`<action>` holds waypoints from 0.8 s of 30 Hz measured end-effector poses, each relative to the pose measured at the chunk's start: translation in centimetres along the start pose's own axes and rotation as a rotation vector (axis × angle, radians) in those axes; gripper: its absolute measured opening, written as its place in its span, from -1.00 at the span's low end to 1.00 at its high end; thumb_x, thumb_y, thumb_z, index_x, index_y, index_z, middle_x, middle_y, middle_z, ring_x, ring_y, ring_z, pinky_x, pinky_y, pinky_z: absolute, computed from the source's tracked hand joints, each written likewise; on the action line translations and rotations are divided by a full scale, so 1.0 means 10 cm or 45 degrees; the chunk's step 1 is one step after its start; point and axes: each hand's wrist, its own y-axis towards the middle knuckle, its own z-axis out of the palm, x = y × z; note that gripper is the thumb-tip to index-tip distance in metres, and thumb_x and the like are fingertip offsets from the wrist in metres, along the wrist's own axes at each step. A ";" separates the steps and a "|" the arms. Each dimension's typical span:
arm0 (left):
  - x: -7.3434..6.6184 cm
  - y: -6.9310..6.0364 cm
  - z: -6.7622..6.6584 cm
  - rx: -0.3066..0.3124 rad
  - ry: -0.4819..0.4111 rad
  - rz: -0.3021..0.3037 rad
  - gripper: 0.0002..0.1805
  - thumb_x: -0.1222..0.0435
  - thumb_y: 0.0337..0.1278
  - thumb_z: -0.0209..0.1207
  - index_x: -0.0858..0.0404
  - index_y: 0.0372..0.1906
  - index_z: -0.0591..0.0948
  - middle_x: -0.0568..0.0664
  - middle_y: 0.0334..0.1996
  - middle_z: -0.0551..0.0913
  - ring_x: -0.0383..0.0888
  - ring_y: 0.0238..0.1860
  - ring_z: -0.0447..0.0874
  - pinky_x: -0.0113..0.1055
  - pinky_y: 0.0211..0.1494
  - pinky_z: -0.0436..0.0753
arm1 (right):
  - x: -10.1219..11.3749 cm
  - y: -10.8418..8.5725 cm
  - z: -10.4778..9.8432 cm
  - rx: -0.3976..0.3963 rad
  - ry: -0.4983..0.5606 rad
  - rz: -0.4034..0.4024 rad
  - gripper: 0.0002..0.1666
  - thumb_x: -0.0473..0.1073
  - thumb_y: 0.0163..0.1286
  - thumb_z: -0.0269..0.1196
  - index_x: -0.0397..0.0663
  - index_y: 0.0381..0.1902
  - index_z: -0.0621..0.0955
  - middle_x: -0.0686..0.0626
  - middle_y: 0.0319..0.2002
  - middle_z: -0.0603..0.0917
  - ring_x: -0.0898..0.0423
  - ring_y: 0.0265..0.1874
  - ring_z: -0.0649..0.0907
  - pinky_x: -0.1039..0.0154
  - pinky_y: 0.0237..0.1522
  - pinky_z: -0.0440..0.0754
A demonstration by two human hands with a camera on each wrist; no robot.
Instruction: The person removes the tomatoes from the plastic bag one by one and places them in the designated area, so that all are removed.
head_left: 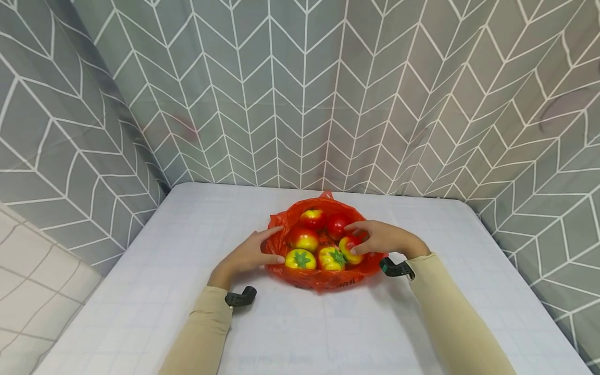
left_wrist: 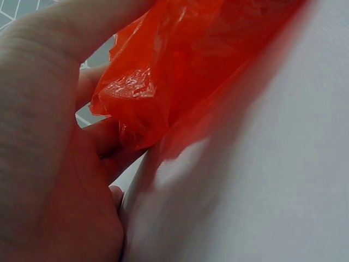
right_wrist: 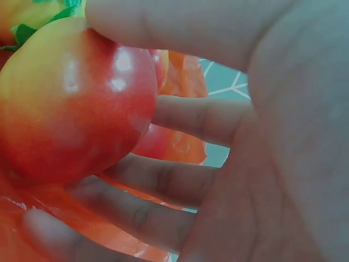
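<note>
An open red plastic bag (head_left: pixel 304 278) lies on the table with several red and yellow apple-like fruits (head_left: pixel 304 238) and two yellow ones with green star-shaped tops (head_left: pixel 300 259) in it. At the bag's left side, my left hand (head_left: pixel 248 253) touches it with thumb and fingers spread; in the left wrist view crumpled bag plastic (left_wrist: pixel 136 93) lies against the fingers of that hand (left_wrist: pixel 60 136). My right hand (head_left: pixel 386 238) reaches over the bag's right side. Its thumb and fingers curve round a red and yellow fruit (right_wrist: pixel 76 103), seen close up beside the hand (right_wrist: pixel 234 180).
The bag stands near the far edge of a table with a white cloth (head_left: pixel 300 333). Grey curtains with white chevron lines (head_left: pixel 300 94) hang behind and at both sides. Pale tiled floor (head_left: pixel 28 291) shows at the left.
</note>
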 end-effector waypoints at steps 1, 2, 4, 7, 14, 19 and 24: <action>0.00 0.00 0.00 0.000 -0.001 0.004 -0.01 -0.24 -0.09 0.40 -0.19 0.52 0.29 0.00 0.45 0.33 0.18 0.52 0.06 0.35 0.38 0.24 | -0.01 0.01 0.00 0.003 -0.009 0.000 -0.21 0.03 0.26 0.41 -0.07 0.39 0.45 -0.14 0.16 0.55 0.02 -0.16 0.62 0.07 -0.08 0.67; -0.01 0.00 -0.01 0.003 -0.002 0.004 -0.01 -0.23 -0.09 0.40 -0.19 0.52 0.29 0.00 0.45 0.33 0.18 0.51 0.06 0.35 0.38 0.23 | -0.01 0.01 0.00 0.001 -0.025 -0.003 -0.22 0.04 0.26 0.41 -0.06 0.39 0.46 -0.14 0.16 0.55 0.03 -0.13 0.61 0.08 -0.07 0.66; -0.01 0.00 -0.02 0.008 -0.009 -0.007 -0.02 -0.24 -0.10 0.40 -0.22 0.51 0.29 -0.01 0.45 0.33 0.15 0.51 0.08 0.34 0.39 0.23 | -0.03 0.02 -0.01 -0.001 -0.053 -0.005 -0.22 0.07 0.26 0.41 -0.03 0.38 0.47 -0.12 0.17 0.55 0.01 -0.07 0.59 0.04 -0.01 0.64; -0.01 -0.01 -0.03 0.005 -0.038 -0.012 -0.03 -0.23 -0.10 0.41 -0.23 0.50 0.30 0.00 0.45 0.32 0.17 0.51 0.07 0.37 0.38 0.22 | -0.06 0.03 -0.01 -0.011 -0.091 0.000 -0.23 0.13 0.27 0.40 0.03 0.39 0.49 -0.11 0.21 0.54 -0.05 0.06 0.55 -0.05 0.10 0.59; 0.03 -0.01 -0.06 0.004 -0.126 0.005 -0.09 -0.15 -0.02 0.41 -0.23 0.50 0.31 -0.04 0.49 0.27 0.09 0.52 0.08 0.26 0.41 0.26 | -0.06 -0.01 0.01 -0.046 -0.121 0.003 -0.26 0.19 0.29 0.34 0.05 0.36 0.52 -0.13 0.24 0.54 -0.15 0.21 0.47 -0.20 0.21 0.49; 0.00 -0.03 -0.07 0.014 -0.194 0.059 -0.15 -0.03 0.10 0.38 -0.13 0.51 0.31 -0.01 0.50 0.25 0.09 0.53 0.07 0.23 0.46 0.18 | -0.08 -0.02 0.01 -0.052 -0.117 0.023 -0.26 0.23 0.30 0.32 0.02 0.35 0.53 -0.11 0.24 0.54 -0.15 0.24 0.46 -0.23 0.26 0.45; 0.00 -0.04 -0.07 0.009 -0.218 0.071 -0.20 0.03 0.16 0.36 -0.13 0.51 0.31 -0.01 0.50 0.25 0.09 0.53 0.06 0.23 0.47 0.17 | -0.07 -0.02 -0.07 -0.049 -0.086 -0.006 -0.27 0.19 0.35 0.30 -0.07 0.35 0.51 -0.14 0.21 0.56 -0.05 0.05 0.59 -0.12 0.16 0.55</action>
